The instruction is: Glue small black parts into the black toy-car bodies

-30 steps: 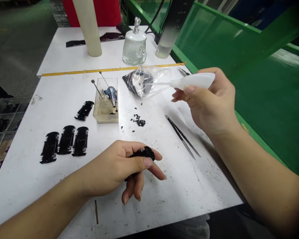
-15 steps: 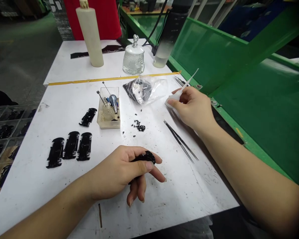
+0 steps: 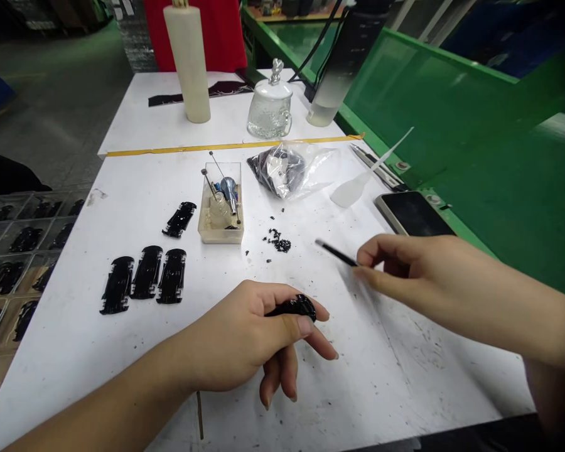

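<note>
A glossy black part (image 3: 297,306) is pinched between the thumb and fingers of my left hand (image 3: 258,333), low over the white table. My right hand (image 3: 395,267) grips the metal tweezers (image 3: 336,252), whose blunt end points up and left; the rest of them is hidden by the fingers. Small black bits (image 3: 280,242) lie scattered just beyond my left hand. Several flat black car-shaped parts (image 3: 172,276) rest on the left of the table. The white squeeze dropper (image 3: 351,190) lies on the table beyond my right hand.
A clear box (image 3: 220,235) of tools stands mid-table, beside a plastic bag (image 3: 282,169). Farther back are a tall bottle (image 3: 188,69), a glass jar (image 3: 269,113) and a yellow strip (image 3: 193,149). A phone (image 3: 417,213) lies by the green frame (image 3: 452,119). Compartment trays (image 3: 23,238) are at left.
My right hand has let go of the white dropper, moved nearer and taken hold of the tweezers. The phone has come into sight. My left hand still holds the black part; the view has shifted slightly.
</note>
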The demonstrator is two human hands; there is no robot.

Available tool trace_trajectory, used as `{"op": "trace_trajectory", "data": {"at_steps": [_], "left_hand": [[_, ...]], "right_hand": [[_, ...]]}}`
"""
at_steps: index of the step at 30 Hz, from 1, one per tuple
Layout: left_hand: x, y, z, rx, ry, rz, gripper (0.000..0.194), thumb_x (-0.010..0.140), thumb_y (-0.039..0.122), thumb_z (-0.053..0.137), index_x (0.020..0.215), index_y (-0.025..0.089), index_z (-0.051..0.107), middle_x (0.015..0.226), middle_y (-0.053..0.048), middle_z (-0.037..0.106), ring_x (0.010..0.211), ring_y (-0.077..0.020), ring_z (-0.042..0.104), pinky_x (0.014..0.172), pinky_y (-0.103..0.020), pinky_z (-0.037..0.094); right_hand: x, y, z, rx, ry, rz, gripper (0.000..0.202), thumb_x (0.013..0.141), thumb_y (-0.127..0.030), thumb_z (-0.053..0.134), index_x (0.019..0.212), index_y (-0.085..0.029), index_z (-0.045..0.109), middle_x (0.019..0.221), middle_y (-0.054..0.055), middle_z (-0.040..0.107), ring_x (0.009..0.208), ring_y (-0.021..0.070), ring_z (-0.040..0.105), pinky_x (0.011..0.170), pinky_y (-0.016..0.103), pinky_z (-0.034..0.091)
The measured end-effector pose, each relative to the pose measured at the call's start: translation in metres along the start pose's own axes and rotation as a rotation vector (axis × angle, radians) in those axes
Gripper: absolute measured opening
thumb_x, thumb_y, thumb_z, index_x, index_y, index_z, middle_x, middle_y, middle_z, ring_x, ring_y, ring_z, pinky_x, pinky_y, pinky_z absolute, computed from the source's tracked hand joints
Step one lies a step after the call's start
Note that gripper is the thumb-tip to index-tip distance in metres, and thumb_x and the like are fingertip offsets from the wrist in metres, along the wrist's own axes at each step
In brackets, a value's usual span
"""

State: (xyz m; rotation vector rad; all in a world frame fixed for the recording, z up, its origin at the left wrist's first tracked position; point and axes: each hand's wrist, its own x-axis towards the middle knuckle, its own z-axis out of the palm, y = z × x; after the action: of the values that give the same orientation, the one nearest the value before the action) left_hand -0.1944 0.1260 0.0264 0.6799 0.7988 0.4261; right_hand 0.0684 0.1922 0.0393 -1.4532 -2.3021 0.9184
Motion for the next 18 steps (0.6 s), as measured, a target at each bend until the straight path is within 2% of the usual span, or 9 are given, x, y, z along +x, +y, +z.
{"op": "trace_trajectory", "data": {"at_steps": [2,5,6,8,10,12,15,18], "left_hand": [[0.000,-0.001,0.000,-0.002,0.004,-0.003,0.013,0.100,0.020,0.058,0.108,0.013,0.065,0.096,-0.009,0.077,0.045,-0.0061,0.060,0.036,-0.015,0.046],[0.000,-0.003,0.001,0.005,0.015,-0.002,0.013,0.099,0.021,0.059,0.108,0.014,0.065,0.097,-0.009,0.077,0.046,-0.0068,0.061,0.037,-0.015,0.047],[0.001,-0.003,0.001,0.009,0.017,-0.002,0.013,0.099,0.021,0.059,0.108,0.014,0.065,0.097,-0.009,0.077,0.045,-0.0066,0.060,0.037,-0.015,0.046],[0.001,-0.002,0.001,0.014,0.023,-0.005,0.013,0.099,0.021,0.058,0.108,0.014,0.064,0.098,-0.010,0.077,0.045,-0.0064,0.060,0.037,-0.015,0.046],[0.001,-0.002,0.001,0.019,0.025,-0.012,0.014,0.099,0.022,0.058,0.109,0.013,0.064,0.100,-0.011,0.077,0.045,-0.0062,0.059,0.037,-0.015,0.045],[0.001,-0.002,0.001,0.021,0.017,-0.013,0.015,0.099,0.022,0.057,0.110,0.013,0.064,0.102,-0.012,0.077,0.045,-0.0062,0.059,0.037,-0.015,0.046],[0.001,-0.003,0.000,0.028,0.004,-0.009,0.015,0.100,0.022,0.057,0.110,0.013,0.064,0.099,-0.011,0.076,0.045,-0.0060,0.059,0.037,-0.015,0.045],[0.002,-0.004,0.000,0.020,0.003,-0.007,0.016,0.100,0.022,0.057,0.110,0.013,0.064,0.097,-0.011,0.076,0.046,-0.0069,0.060,0.037,-0.016,0.046]], "right_hand": [[0.008,-0.015,-0.001,0.157,0.099,-0.069,0.034,0.085,-0.057,0.078,0.085,-0.024,0.070,0.057,0.000,0.065,0.040,0.0151,0.058,0.035,0.027,0.044],[0.025,-0.039,0.010,0.463,0.250,-0.157,0.022,0.087,-0.039,0.081,0.100,-0.025,0.071,0.083,0.003,0.076,0.070,0.0192,0.075,0.063,0.029,0.064],[0.032,-0.045,0.017,0.556,0.260,-0.174,0.020,0.086,-0.035,0.082,0.100,-0.025,0.072,0.090,0.003,0.077,0.078,0.0200,0.077,0.071,0.031,0.066],[0.044,-0.051,0.035,0.699,0.200,-0.185,0.016,0.084,-0.027,0.083,0.095,-0.023,0.072,0.099,0.004,0.078,0.089,0.0207,0.078,0.081,0.034,0.067],[0.054,-0.048,0.051,0.797,0.107,-0.178,0.015,0.085,-0.025,0.082,0.092,-0.021,0.069,0.101,0.005,0.079,0.094,0.0202,0.077,0.082,0.034,0.066],[0.061,-0.039,0.061,0.853,0.055,-0.174,0.018,0.085,-0.025,0.082,0.093,-0.020,0.066,0.101,0.006,0.079,0.088,0.0181,0.076,0.076,0.032,0.065],[0.067,-0.028,0.067,0.881,0.052,-0.179,0.022,0.085,-0.026,0.083,0.094,-0.019,0.065,0.101,0.007,0.079,0.079,0.0145,0.074,0.070,0.028,0.063],[0.068,-0.025,0.067,0.884,0.043,-0.167,0.020,0.084,-0.026,0.083,0.093,-0.019,0.066,0.103,0.007,0.079,0.084,0.0156,0.076,0.071,0.028,0.064]]}}
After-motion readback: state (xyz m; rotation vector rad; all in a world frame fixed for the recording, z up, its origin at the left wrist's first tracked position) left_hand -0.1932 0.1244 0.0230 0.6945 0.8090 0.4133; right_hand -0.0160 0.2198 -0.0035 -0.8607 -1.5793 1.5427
